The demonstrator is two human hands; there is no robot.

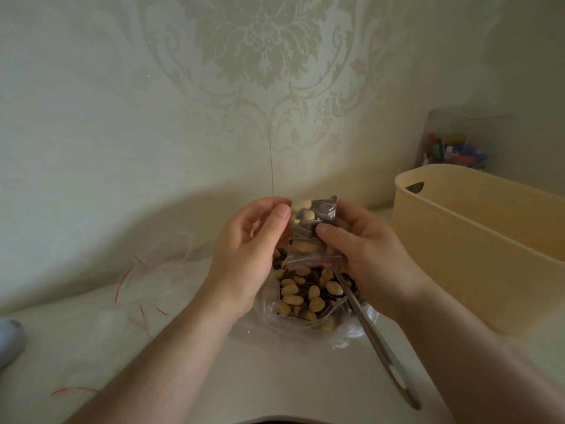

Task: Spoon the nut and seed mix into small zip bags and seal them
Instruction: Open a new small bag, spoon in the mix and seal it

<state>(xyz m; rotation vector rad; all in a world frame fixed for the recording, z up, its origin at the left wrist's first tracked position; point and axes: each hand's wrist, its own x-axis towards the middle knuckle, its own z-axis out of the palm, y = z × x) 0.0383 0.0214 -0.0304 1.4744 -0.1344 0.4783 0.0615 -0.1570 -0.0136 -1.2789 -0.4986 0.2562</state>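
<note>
Both hands pinching filled small zip bag [308,228], left hand [247,249] at its side, right hand [363,252] opposite; zip strip below the grips, unsealed gap risks spilling nuts.

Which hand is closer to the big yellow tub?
The right hand. It holds the small filled bag just left of the yellow tub, with a gap between. The left hand pinches the bag's other side, farther from the tub.

Dim, soft light; edges warped, slightly blurred.
</note>
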